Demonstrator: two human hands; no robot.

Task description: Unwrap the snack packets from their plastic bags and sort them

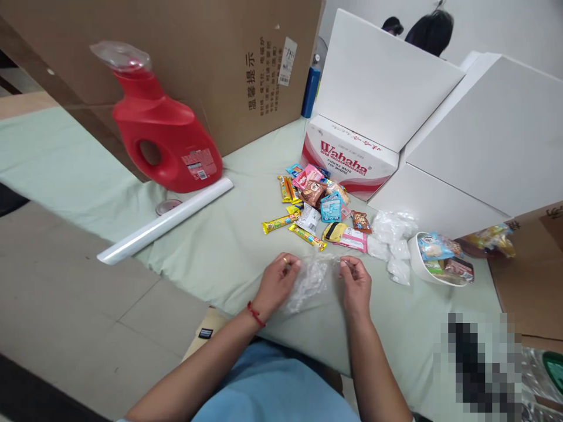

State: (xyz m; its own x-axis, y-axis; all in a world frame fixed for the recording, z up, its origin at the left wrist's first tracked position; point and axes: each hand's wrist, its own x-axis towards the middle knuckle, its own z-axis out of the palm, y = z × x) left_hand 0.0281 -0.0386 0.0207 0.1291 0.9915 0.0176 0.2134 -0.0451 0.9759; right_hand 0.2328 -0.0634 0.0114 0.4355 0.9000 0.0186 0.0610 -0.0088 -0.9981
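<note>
- Just in from the near edge of the table [240, 246], one clear bag [311, 280] hangs between the two hands, above the cloth.
- The left hand [278, 280] pinches the bag's upper left corner between thumb and fingers; the right hand [356, 286] pinches the upper right the same way.
- The bag's top edge runs across from hand to hand; its crumpled body slants down and left toward the near edge. Which side is its mouth, I cannot tell.
- Beyond the bag lies a heap of packets [331, 206], between it and the box [349, 155]; they overlap too much to count. Two yellow sticks [280, 223] lie along the heap's near left side.
- Right of the heap sit several white bundles [391, 234], bunched together, number unclear.
- Next, toward the table's right edge, stands one white bowl [416, 265], with several packets inside.
- White panels [484, 135] close off the far right, behind box and bowl.
- Left of the heap, one white roll [167, 223] lies slantwise, its lower end at the near edge.
- One red jug [169, 138] stands behind the roll, before a sheet of cardboard [189, 41].
- By the cardboard's right end stands one blue bottle [311, 91].
</note>
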